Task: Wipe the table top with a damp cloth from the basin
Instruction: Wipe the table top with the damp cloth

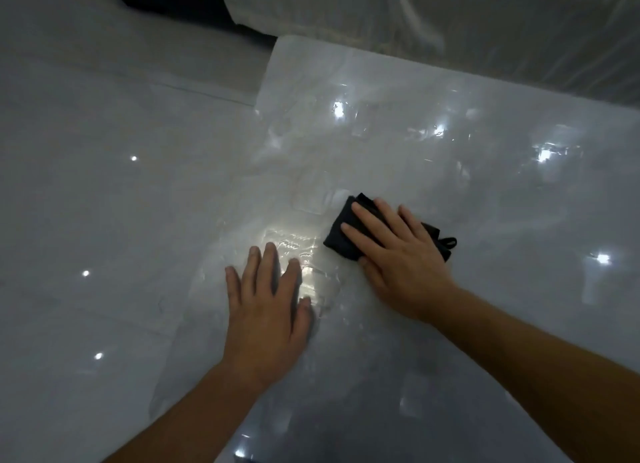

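We're mid-wipe. The dark folded cloth (337,242) lies on the table top (450,151), roughly midway between the far and near edges and closer to the left edge than the right.

The right hand (398,251) lies flat on it, fingers straight and spread with the palm down. It presses rather than pinches, which makes sense to us: a flat palm spreads the load so the whole fold stays in contact. The thumb sits at the cloth's near edge, and we can't tell if it hooks under. The cloth's hanging loop (450,243) pokes out on the right side of the hand.

The left hand (270,303) holds nothing. Its fingers are straight and it is planted flat near the left edge, just beside the cloth. We read it as a brace for leaning in, or for pinning the clear film that seems to cover the top.

Wet-looking streaks show around both hands, so that patch looks covered. The far and right parts are hard to judge for glare.

The basin is not in view. The glossy floor (86,185) lies past the left edge, and a pale draped sheet (450,19) hangs beyond the far edge.
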{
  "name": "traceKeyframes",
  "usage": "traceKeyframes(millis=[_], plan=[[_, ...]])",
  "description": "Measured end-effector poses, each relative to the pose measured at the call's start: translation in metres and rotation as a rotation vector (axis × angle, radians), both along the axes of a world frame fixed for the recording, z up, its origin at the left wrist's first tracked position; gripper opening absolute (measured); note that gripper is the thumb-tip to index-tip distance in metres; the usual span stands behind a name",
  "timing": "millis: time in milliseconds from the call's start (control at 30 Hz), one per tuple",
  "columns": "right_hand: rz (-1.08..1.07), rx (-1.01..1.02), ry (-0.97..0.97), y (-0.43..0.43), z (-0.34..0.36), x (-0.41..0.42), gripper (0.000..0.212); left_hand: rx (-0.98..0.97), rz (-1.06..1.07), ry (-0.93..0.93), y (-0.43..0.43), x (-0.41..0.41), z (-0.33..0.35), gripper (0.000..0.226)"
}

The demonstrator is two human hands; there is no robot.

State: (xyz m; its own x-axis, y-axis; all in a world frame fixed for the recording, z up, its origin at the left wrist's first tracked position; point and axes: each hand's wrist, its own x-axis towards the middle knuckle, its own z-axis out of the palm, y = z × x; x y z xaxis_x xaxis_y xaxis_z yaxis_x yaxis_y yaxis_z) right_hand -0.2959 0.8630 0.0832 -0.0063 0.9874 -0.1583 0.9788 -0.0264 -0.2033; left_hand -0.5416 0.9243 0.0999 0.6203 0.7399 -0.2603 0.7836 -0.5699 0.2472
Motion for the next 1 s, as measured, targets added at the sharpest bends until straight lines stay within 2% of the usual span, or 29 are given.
traceKeyframes(millis=[133,200,300,400,500,567,667,733,800,900,1000], plan=[[-0.317,0.026,0.032,0.059,0.0,-0.013,0.056,-0.089,0.011,-0.154,0.007,-0.016,0.005,0.05],[-0.391,0.054,0.042,0.082,-0.003,-0.035,0.057,-0.095,0.039,-0.213,0.008,-0.031,0.009,0.047],[-0.27,0.069,0.022,0.077,-0.004,-0.075,0.057,-0.061,0.07,-0.215,0.005,-0.059,0.01,0.046],[-0.089,0.051,0.024,0.03,0.0,-0.111,0.057,-0.047,0.06,-0.171,-0.001,-0.086,0.01,0.046],[0.042,0.024,0.035,-0.011,0.002,-0.104,0.055,-0.024,-0.027,-0.118,-0.011,-0.101,0.002,0.051],[-0.004,0.02,0.031,-0.003,0.001,-0.092,0.055,-0.029,-0.05,-0.104,-0.016,-0.106,-0.003,0.057],[-0.268,0.049,0.022,0.055,-0.001,-0.091,0.056,-0.058,-0.045,-0.144,-0.015,-0.108,-0.005,0.06],[-0.346,0.065,0.027,0.089,-0.002,-0.107,0.056,-0.082,-0.047,-0.19,-0.011,-0.112,-0.005,0.059],[-0.258,0.087,0.038,0.095,-0.003,-0.134,0.056,-0.086,-0.052,-0.201,-0.012,-0.122,-0.005,0.054],[-0.005,0.1,0.015,0.058,-0.006,-0.166,0.055,-0.062,-0.059,-0.161,-0.02,-0.14,-0.005,0.052],[0.116,0.046,0.028,0.039,-0.002,-0.159,0.054,-0.067,-0.079,-0.17,-0.025,-0.147,-0.005,0.054]])
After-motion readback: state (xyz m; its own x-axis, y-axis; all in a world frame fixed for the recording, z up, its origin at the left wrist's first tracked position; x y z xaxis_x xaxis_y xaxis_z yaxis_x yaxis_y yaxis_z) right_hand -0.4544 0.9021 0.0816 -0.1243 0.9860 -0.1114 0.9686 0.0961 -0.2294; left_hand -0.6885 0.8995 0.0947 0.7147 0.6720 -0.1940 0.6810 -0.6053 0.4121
